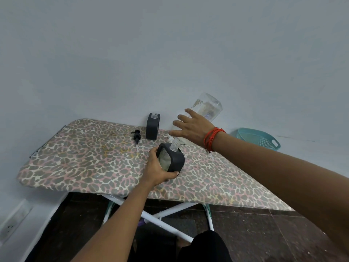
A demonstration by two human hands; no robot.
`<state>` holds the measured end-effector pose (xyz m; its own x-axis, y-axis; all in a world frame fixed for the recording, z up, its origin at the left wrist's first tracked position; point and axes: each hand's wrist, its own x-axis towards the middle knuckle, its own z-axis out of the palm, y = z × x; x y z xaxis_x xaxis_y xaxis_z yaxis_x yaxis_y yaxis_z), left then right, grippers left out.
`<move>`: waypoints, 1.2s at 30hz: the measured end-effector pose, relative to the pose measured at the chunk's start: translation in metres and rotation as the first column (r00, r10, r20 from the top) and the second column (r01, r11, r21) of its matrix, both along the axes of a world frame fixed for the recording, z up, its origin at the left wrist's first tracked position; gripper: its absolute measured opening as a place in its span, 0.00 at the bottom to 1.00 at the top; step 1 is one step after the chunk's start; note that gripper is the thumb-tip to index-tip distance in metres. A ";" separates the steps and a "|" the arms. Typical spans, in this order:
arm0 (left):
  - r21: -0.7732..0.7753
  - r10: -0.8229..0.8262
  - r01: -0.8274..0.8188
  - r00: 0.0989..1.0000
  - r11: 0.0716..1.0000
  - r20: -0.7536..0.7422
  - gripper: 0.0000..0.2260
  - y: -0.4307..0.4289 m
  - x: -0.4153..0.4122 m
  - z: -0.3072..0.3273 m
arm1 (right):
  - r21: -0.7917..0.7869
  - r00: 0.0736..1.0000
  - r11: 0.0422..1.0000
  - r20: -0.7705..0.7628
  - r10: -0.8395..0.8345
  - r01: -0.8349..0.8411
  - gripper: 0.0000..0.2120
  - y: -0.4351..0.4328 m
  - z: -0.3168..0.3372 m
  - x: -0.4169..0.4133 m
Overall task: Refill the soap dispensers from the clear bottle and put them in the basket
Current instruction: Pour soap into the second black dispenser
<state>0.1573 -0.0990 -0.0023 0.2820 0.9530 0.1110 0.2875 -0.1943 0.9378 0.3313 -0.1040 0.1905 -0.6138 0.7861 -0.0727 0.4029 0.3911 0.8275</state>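
Note:
My left hand (157, 170) grips a black soap dispenser (172, 158), tilted on the leopard-print board, with its clear threaded neck uncovered. My right hand (190, 128) holds the large clear bottle (207, 106) from above. The bottle is tipped with its base up and to the right and its mouth down by the dispenser's neck. Pale liquid shows inside the bottle. A second black dispenser (153, 127) stands upright by the wall, its neck also uncovered. The teal basket (260, 138) sits at the right behind my right forearm.
A black pump head (137, 138) with its tube lies on the ironing board (85, 157) left of the upright dispenser. The wall runs close behind the board. White crossed legs and dark floor show below the front edge. A wall socket (13, 220) is at lower left.

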 end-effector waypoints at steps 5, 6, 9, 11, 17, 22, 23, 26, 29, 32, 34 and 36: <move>-0.001 -0.003 0.003 1.000 1.000 0.003 0.56 0.001 -0.001 0.000 | 0.007 0.998 1.000 0.057 -0.008 0.008 0.31 0.000 0.004 -0.008; -0.005 -0.006 0.006 1.000 1.000 0.008 0.55 0.001 -0.002 0.001 | 0.012 0.998 1.000 0.066 -0.009 0.008 0.31 -0.001 0.005 -0.009; -0.008 -0.013 0.013 1.000 1.000 0.020 0.54 0.000 -0.002 0.000 | 0.031 0.997 0.999 0.076 -0.014 0.012 0.30 -0.002 0.005 -0.012; -0.011 -0.013 0.013 1.000 1.000 0.021 0.54 0.000 -0.002 0.001 | 0.047 0.997 0.999 0.073 -0.016 0.013 0.29 -0.002 0.005 -0.012; -0.008 -0.012 0.012 1.000 1.000 0.016 0.54 0.001 -0.003 0.002 | 0.067 0.999 0.998 0.029 -0.018 0.016 0.25 -0.004 0.011 -0.009; -0.001 -0.014 0.014 1.000 1.000 0.020 0.54 0.000 -0.003 0.001 | 0.093 1.000 0.996 0.024 -0.003 0.001 0.23 -0.006 0.016 -0.008; -0.001 -0.015 0.015 1.000 1.000 0.023 0.54 0.000 -0.003 0.002 | 0.095 1.000 0.995 0.020 -0.002 0.001 0.23 -0.006 0.017 -0.008; 0.000 -0.016 0.016 0.999 1.000 0.029 0.55 0.000 -0.003 0.002 | 0.095 1.000 0.995 0.013 -0.002 0.001 0.25 -0.007 0.014 -0.010; 0.004 -0.015 0.015 0.999 1.000 0.038 0.54 0.000 -0.003 0.001 | 0.082 0.999 0.997 0.036 -0.008 0.005 0.26 -0.008 0.002 -0.014; 0.005 -0.013 0.013 0.999 1.000 0.034 0.55 0.001 -0.002 0.000 | 0.090 0.999 0.996 0.047 -0.009 0.005 0.26 -0.008 -0.002 -0.016; 0.006 -0.010 0.010 0.999 1.000 0.035 0.55 0.002 -0.003 0.000 | 0.103 0.999 0.995 0.050 0.005 -0.010 0.25 -0.007 0.002 -0.017; 0.009 -0.011 0.010 0.999 1.000 0.041 0.55 0.003 -0.003 -0.002 | 0.113 0.999 0.993 0.039 0.007 -0.012 0.24 -0.006 0.007 -0.017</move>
